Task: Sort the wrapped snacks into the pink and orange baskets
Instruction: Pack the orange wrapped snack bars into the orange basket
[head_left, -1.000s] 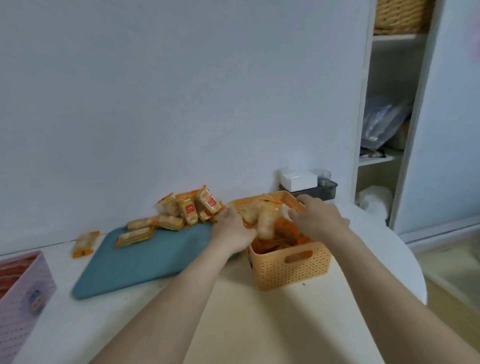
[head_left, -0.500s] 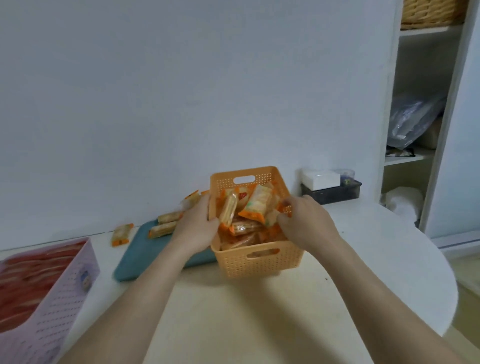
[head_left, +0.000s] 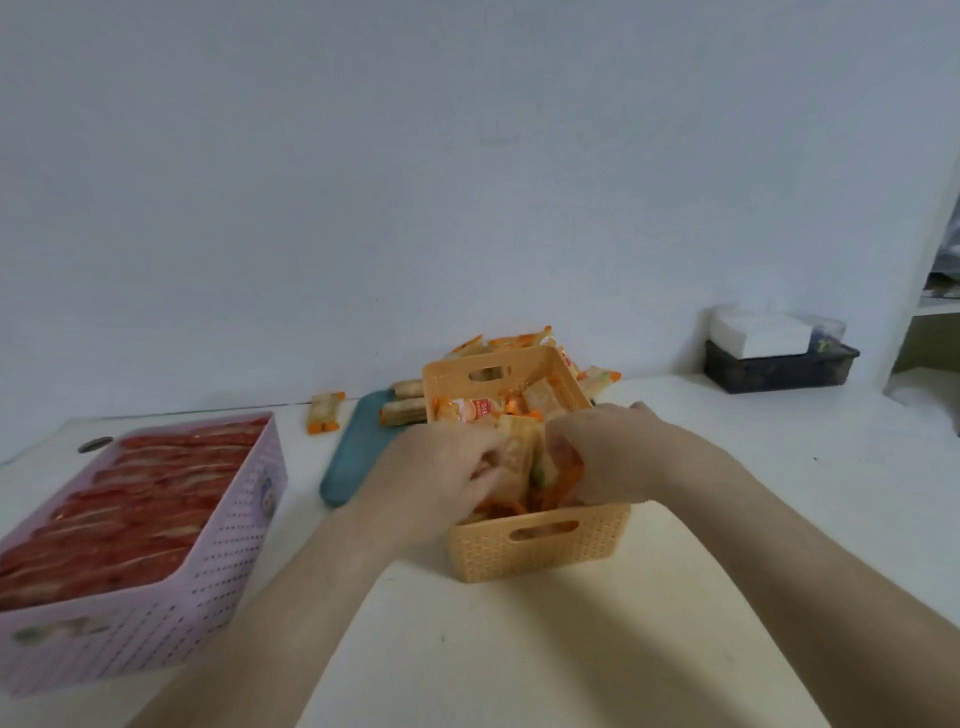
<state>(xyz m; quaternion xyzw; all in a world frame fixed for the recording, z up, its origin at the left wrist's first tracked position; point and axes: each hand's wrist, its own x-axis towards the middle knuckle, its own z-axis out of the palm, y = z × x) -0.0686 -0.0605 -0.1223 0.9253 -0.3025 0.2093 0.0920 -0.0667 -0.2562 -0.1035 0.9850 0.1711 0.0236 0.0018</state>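
Now left hand (head_left: 447, 478) and right hand (head_left: 618, 457) are both down inside the orange basket (head_left: 540, 551), fingers (head_left: 483, 467) curled tight on upright wrapped snacks (head_left: 519, 457); the pink basket (head_left: 156, 623) sits left of it

table (head_left: 727, 467) — pink basket (head_left: 156, 623), orange basket (head_left: 540, 551), mat (head_left: 353, 457)

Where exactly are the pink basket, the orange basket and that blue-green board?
pink basket (head_left: 156, 634), head view, on its perforated front wall.
orange basket (head_left: 540, 558), head view, near wall below the handle slot.
blue-green board (head_left: 348, 457), head view, on its bare near end.
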